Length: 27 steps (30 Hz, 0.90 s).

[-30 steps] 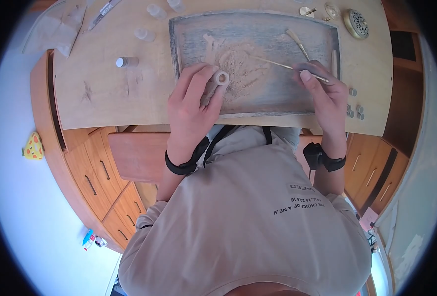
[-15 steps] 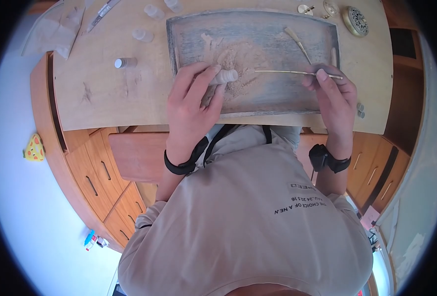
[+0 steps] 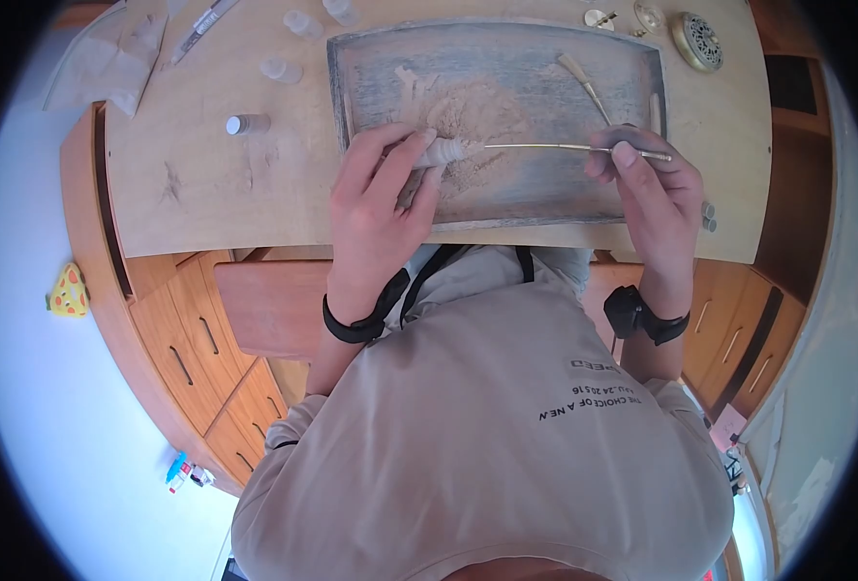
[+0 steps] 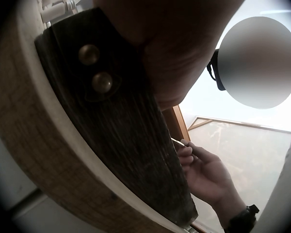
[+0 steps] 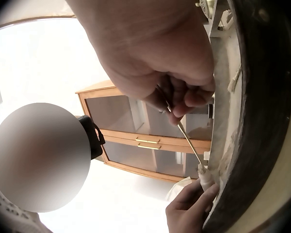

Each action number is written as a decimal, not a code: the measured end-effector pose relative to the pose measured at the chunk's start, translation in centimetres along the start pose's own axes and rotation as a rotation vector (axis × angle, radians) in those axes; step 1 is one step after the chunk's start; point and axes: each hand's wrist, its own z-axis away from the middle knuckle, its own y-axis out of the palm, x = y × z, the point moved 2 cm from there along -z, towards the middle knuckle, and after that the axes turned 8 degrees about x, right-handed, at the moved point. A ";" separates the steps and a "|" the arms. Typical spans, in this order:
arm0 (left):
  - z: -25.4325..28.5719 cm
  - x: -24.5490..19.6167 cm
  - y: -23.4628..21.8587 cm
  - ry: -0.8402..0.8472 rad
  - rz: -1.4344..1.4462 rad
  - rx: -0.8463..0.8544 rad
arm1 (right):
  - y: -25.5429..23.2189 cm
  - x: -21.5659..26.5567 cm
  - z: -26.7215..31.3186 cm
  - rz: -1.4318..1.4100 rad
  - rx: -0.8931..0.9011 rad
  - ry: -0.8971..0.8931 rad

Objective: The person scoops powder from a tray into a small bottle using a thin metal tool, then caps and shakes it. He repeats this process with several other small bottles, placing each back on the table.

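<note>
Left hand (image 3: 376, 208) gripped a small vial (image 3: 441, 152) at frame centre; right hand (image 3: 647, 189) pinched a thin rod (image 3: 536, 147) into it, over the tray (image 3: 545, 198).

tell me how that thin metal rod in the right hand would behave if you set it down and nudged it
The metal rod looks long, thin and round, so it would probably roll or skid on the tray. It spans from the right hand to the small tube without sagging, so likely stiff. Being so slender, it is probably light.

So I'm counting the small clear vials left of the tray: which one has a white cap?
The small clear vial lying on its side nearest the table's front edge; the others look uncapped.
</note>
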 end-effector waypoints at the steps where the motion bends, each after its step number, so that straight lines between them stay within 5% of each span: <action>1: 0.0 0.0 0.0 0.001 0.002 0.000 | 0.2 0.2 -0.1 0.025 0.006 0.001; 4: 0.0 -0.1 0.1 -0.008 0.004 0.004 | 1.4 0.6 0.0 0.054 0.008 0.039; 10: 0.1 0.0 0.1 -0.024 0.008 0.008 | 1.5 2.3 -0.4 0.360 0.307 -0.211; 13: 0.1 0.0 0.1 -0.025 0.016 0.003 | 0.1 2.7 -0.3 0.273 0.249 -0.255; 16: 0.0 0.1 0.1 -0.002 0.034 -0.020 | -0.6 1.9 0.4 0.111 0.009 -0.228; 22: 0.0 -0.2 0.2 -0.044 0.089 -0.028 | 1.7 1.4 0.6 0.219 0.198 -0.162; 25: 0.2 0.0 0.3 -0.049 0.100 -0.038 | 1.7 0.7 0.7 0.165 0.061 -0.193; 27: 0.2 0.1 0.4 -0.056 0.112 -0.040 | 1.9 1.1 0.5 0.212 0.167 -0.204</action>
